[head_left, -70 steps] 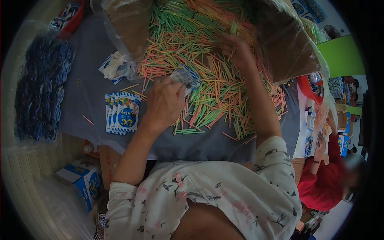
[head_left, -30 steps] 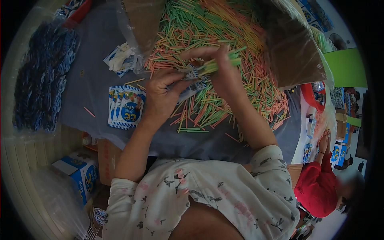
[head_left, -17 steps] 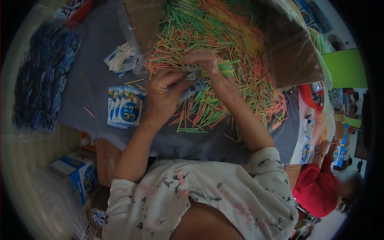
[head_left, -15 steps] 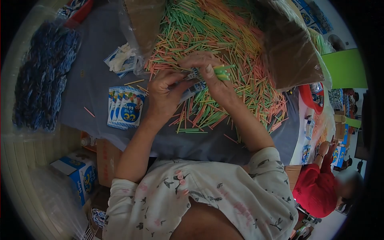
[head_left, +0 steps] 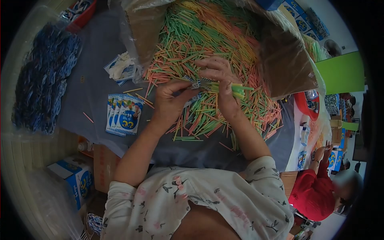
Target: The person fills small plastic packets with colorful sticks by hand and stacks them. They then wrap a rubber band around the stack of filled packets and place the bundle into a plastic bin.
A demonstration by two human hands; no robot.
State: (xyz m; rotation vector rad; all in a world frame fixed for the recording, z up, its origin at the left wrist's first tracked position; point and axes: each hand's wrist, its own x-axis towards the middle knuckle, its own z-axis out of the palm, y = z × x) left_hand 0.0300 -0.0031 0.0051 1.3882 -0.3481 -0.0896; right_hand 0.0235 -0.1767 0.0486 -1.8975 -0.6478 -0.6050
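Note:
My left hand pinches a small blue-and-white packet, its edge held between thumb and fingers. In my right hand is a bundle of green and yellow sticks, the thumb lying across it and the upper fingers raised apart. The bundle's left ends are right at the packet's edge. Both hands are over a large heap of thin pink, green and orange sticks. Left of my left hand, several printed blue-and-white packets lie fanned on the dark cloth.
Cardboard flaps with clear plastic flank the heap. White gloves rest on a packet. A bag of blue packets lies far left. Red baskets stand at the sides. At right is a person in red.
My right hand has shifted right and its upper fingers have lifted. The stick bundle has moved right with it, showing more of its length. My left hand keeps the packet.

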